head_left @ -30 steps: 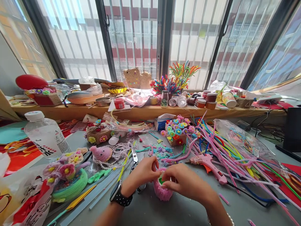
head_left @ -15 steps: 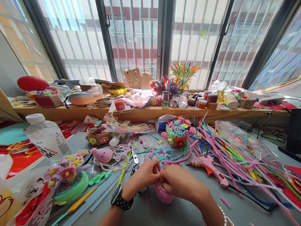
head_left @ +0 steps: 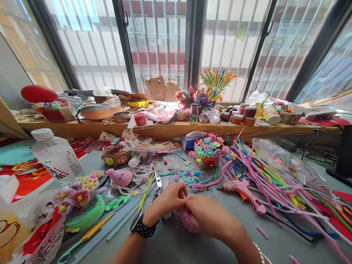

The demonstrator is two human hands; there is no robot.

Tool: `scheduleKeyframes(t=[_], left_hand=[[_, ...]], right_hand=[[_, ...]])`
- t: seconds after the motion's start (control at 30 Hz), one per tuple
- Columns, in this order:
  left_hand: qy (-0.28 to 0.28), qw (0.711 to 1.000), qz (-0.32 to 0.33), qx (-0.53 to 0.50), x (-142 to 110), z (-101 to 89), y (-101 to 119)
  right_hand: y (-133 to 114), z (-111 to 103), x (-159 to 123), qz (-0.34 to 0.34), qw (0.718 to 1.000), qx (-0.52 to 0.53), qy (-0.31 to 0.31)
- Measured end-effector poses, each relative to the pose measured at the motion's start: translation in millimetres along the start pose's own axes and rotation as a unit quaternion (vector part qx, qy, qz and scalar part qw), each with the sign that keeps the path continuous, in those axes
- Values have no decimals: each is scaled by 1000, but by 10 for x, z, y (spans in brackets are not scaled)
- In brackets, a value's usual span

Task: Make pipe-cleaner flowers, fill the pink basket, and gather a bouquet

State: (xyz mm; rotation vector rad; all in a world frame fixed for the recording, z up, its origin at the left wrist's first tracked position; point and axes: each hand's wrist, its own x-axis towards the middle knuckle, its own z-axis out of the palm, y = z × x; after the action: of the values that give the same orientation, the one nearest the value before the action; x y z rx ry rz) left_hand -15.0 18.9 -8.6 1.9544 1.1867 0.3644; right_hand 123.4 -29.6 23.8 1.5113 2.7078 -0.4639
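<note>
My left hand and my right hand meet just above the grey table top. Both are closed, with their fingertips pressed together around a fuzzy pink pipe-cleaner piece. Its rounded lower part shows below the fingers; the upper part is hidden by them. A watch with a dotted black strap is on my left wrist. Scissors lie just beyond my left hand, their handles partly behind it. A pink glue gun rests to the right of my right hand. Colourful pipe-cleaner scraps lie ahead of both hands.
At right spreads a heap of pipe cleaners. Further left are a pink crocheted figure with bead strings, a green flower ring, glue sticks and a water bottle. Flower baskets stand before the cluttered sill.
My right hand has turned and lowered slightly over the pink piece, now covering more of its right side. The piece has shifted a little left. My left hand stays nearly in place.
</note>
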Motion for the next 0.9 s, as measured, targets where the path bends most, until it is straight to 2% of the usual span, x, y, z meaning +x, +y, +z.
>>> scheduleKeyframes(t=[0.3,0.53,0.63,0.67,0.73,0.83,0.87,0.9], left_hand=[[-1,999,8,32,1,16,21],[14,999,15,48,-7,15,11],[8,998,15,56,-7,17,8],[7,998,17,58,-9,18,8],[10,998,23,62,-15,18,15],[15,997,29,73,-35,11,37],[13,996,30,78,-42,7,46],[11,996,30,83,-47,3,54]], right_hand=[[-127,-111,-118,31,998,-6,-55],[-102,2,-41,20,997,-66,-40],[-29,-37,-68,-8,998,-48,-30],[17,-88,-69,-30,999,-25,-19],[144,-253,-15,-76,995,33,47],[395,-597,267,-37,978,14,205],[486,-713,410,-14,969,-20,245],[577,-817,568,6,964,-61,258]])
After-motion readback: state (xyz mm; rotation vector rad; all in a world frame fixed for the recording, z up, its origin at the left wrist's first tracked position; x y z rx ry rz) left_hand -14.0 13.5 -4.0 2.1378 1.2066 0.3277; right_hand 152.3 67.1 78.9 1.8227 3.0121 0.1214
